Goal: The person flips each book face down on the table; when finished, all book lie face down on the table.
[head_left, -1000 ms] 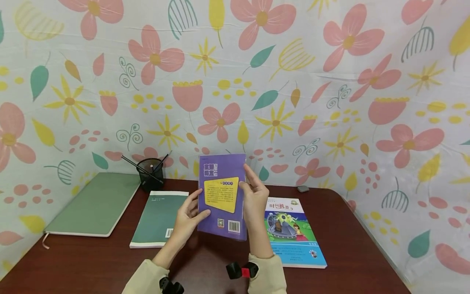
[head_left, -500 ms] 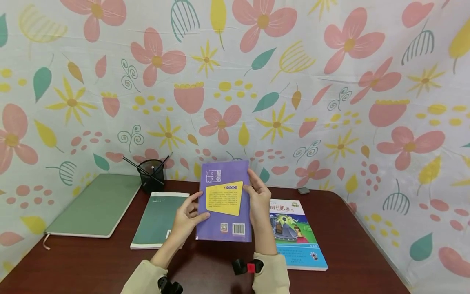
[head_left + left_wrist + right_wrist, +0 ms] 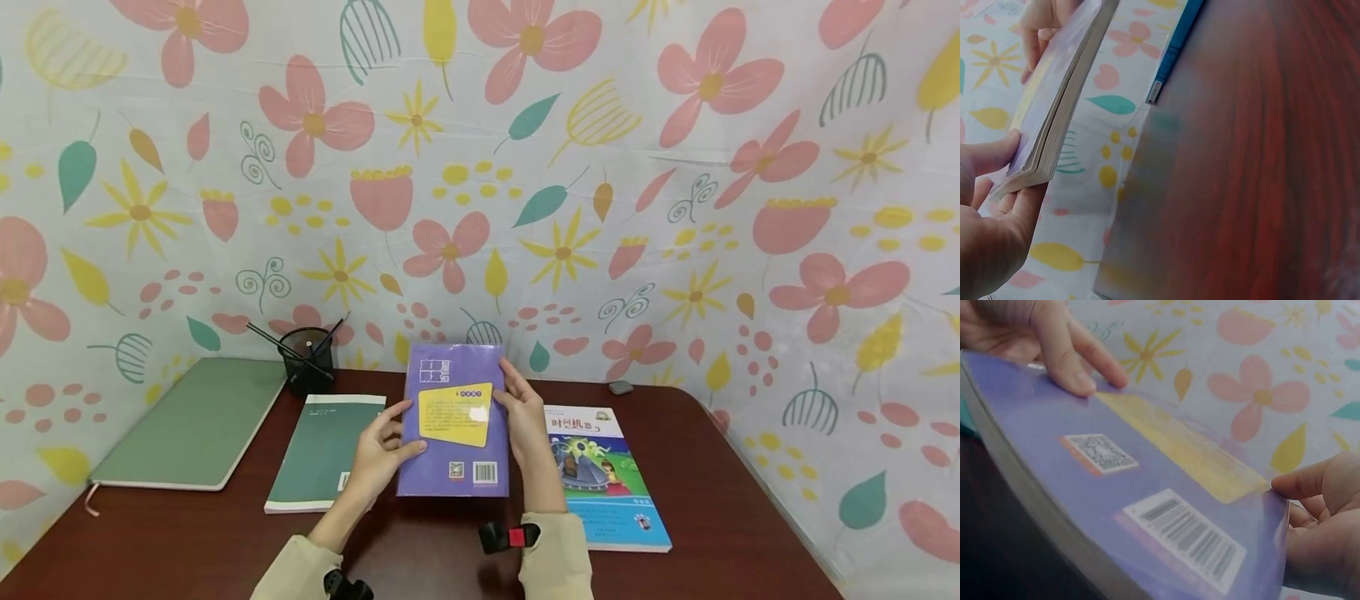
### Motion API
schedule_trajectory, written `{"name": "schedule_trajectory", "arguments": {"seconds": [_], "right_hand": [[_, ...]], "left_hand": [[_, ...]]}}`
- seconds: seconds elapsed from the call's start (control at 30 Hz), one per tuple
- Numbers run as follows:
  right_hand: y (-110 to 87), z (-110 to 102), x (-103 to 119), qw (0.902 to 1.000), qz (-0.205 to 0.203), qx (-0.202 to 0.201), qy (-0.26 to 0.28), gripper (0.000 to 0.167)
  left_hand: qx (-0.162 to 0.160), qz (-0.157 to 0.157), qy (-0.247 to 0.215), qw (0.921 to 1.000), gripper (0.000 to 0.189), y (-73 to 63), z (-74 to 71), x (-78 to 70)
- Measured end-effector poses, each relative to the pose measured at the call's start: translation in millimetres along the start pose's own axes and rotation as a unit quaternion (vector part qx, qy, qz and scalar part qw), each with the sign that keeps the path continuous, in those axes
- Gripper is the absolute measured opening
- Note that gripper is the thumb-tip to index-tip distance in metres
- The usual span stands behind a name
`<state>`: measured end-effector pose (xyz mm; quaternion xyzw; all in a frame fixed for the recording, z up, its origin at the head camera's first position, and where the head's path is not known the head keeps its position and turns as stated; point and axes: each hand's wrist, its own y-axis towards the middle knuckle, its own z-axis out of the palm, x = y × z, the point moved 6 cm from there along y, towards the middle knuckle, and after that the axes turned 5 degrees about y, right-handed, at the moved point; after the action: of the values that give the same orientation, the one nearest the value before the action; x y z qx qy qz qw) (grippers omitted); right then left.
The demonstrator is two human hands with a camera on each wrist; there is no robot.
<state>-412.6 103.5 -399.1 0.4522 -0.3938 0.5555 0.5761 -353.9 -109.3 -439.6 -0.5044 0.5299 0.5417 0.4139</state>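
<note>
A purple book [image 3: 453, 467] with a yellow panel and a barcode on its back cover is held up over the table, tilted toward me. My left hand [image 3: 378, 454] grips its left edge, thumb on the cover and fingers behind. On the right edge, my right hand [image 3: 528, 425] pinches it the same way. The left wrist view shows the closed page block of the book [image 3: 1063, 112] between thumb and fingers. In the right wrist view the barcode side of the book [image 3: 1166, 481] faces the camera, and the right hand [image 3: 1325, 519] holds its near edge.
Left of the hands lie a dark green book [image 3: 318, 458] and a larger light green notebook [image 3: 195, 425]. A black mesh pen cup [image 3: 307, 367] stands behind them. A colourful picture-cover book [image 3: 607, 483] lies on the right, and a small grey object [image 3: 620, 387] sits at the back table edge.
The purple book has come down slightly and turned to face me more squarely. Both hands have kept hold of it, the right one moving a little lower and to the right.
</note>
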Motion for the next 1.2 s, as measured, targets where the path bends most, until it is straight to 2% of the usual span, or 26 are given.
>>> {"name": "schedule_trajectory", "arguments": {"seconds": [0.17, 0.57, 1.0, 1.2], "right_hand": [[4.8, -6, -19, 0.9990, 0.017, 0.001, -0.041, 0.063], [10.8, -20, -56, 0.9919, 0.057, -0.016, -0.113, 0.064], [7.8, -25, -74, 0.9872, 0.083, -0.022, -0.135, 0.062], [10.2, -28, -81, 0.9858, 0.080, -0.033, -0.144, 0.061]], "left_hand": [[-0.006, -0.013, -0.002, 0.9999, 0.066, 0.6, 1.2, 11.2], [0.012, -0.052, 0.028, 0.9982, 0.067, 1.8, 2.3, 32.5], [0.033, -0.072, 0.064, 0.9948, 0.068, 0.0, 4.9, 41.8], [0.038, -0.064, 0.069, 0.9948, 0.069, -1.6, 6.8, 42.9]]}}
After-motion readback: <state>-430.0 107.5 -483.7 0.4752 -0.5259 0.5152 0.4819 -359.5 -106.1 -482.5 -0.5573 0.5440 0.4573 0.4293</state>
